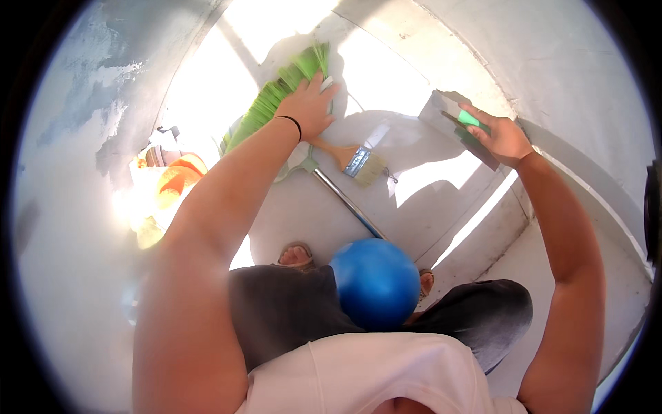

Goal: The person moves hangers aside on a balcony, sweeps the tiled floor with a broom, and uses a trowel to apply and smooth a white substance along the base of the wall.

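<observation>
My left hand (307, 109) reaches forward over a broom (263, 110) with bright green bristles, its fingers curled at the far end of the broom head. The broom's metal pole (348, 205) slants back toward me. Just right of my left wrist lies a flat paintbrush (355, 163) with a wooden handle, metal band and pale bristles. Off to the right, my right hand (505, 138) is closed around the green handle of a trowel (445, 116) with a wide grey rectangular blade. The blade is close to the floor; contact cannot be made out.
A shiny blue ball (376, 283) rests between my legs, covering the pole's near end. Orange things (181, 178) lie at the left in glaring sunlight. A worn painted wall (76, 172) rises on the left; a pale wall (586, 90) and ledge curve along the right.
</observation>
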{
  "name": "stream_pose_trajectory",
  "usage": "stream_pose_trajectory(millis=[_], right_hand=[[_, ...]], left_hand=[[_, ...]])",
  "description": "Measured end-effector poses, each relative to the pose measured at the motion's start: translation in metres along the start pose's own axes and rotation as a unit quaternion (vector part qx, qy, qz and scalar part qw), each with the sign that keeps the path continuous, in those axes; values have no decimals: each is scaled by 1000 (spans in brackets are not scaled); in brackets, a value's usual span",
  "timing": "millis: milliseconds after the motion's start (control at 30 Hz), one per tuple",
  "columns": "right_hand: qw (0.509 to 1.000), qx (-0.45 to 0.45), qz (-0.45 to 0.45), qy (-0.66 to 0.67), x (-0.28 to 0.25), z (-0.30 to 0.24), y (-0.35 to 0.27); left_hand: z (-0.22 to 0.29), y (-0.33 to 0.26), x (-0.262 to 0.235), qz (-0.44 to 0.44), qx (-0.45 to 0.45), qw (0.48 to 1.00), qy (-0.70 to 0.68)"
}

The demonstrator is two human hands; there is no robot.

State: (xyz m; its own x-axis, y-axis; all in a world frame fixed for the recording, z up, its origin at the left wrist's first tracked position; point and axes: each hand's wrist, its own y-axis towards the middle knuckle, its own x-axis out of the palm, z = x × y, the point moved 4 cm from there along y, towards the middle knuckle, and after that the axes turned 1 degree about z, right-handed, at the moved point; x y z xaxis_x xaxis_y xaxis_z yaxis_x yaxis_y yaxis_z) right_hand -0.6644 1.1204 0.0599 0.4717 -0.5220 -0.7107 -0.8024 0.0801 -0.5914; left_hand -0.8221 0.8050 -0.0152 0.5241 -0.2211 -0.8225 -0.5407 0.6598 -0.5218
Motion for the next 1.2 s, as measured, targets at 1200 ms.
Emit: stream_pose_trajectory(millis=[1200], right_hand=[[995,-19,80,-49,2,-130,116]], left_hand=[[-19,-11,-1,-5,-18,998,-64]])
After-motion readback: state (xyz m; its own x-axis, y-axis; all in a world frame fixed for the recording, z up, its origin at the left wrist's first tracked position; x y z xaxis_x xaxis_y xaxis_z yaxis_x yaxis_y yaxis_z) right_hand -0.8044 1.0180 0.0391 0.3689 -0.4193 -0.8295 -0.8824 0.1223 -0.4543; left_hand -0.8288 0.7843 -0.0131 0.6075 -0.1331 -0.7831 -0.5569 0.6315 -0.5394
